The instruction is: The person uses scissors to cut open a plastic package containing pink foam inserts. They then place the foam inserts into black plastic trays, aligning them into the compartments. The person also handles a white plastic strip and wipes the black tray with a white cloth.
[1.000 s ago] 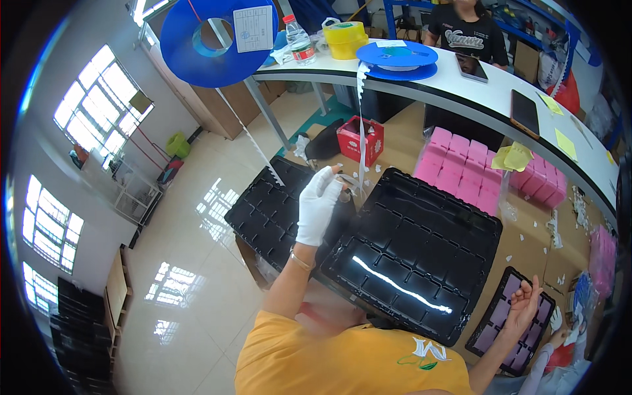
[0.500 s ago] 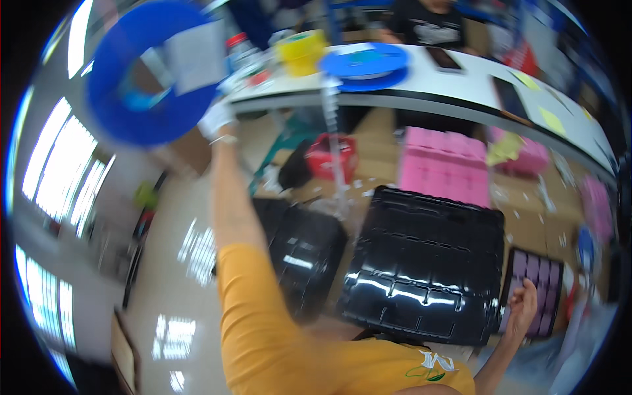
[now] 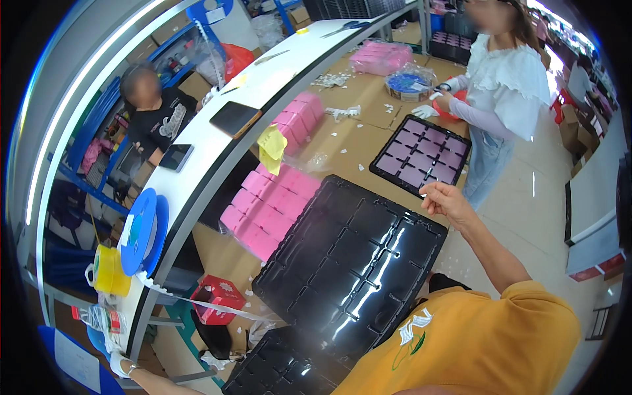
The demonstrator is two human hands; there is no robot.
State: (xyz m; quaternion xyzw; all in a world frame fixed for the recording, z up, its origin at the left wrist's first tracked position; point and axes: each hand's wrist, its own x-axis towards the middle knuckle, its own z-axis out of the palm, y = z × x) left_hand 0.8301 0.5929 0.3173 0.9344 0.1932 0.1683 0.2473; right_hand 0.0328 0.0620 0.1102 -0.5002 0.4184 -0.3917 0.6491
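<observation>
At the lower left, my left hand [image 3: 120, 363] wears a white glove and is at the edge of a large blue reel [image 3: 76, 362] with a pale label, seemingly gripping its rim; the fingers are partly hidden. My right hand [image 3: 444, 199] is bare and raised, its fingers curled together near the corner of a black tray with lilac cells [image 3: 421, 150]; whatever they may pinch is too small to make out. Before me lies a big glossy black plastic tray [image 3: 349, 253], with a second black tray [image 3: 283, 362] beside it, lower left.
Pink moulded trays [image 3: 270, 207] lie beyond the black one. On the white bench [image 3: 204, 145] are phones [image 3: 176, 158], blue reels [image 3: 141, 230] and yellow tape [image 3: 110, 270]. A red box [image 3: 217, 299] sits below. One person [image 3: 155, 105] is behind the bench; another [image 3: 500, 85] stands at right.
My view has swung to the right, so the bench and trays appear turned and the blue reel with my left hand has shifted to the lower left. The person at right has come into view.
</observation>
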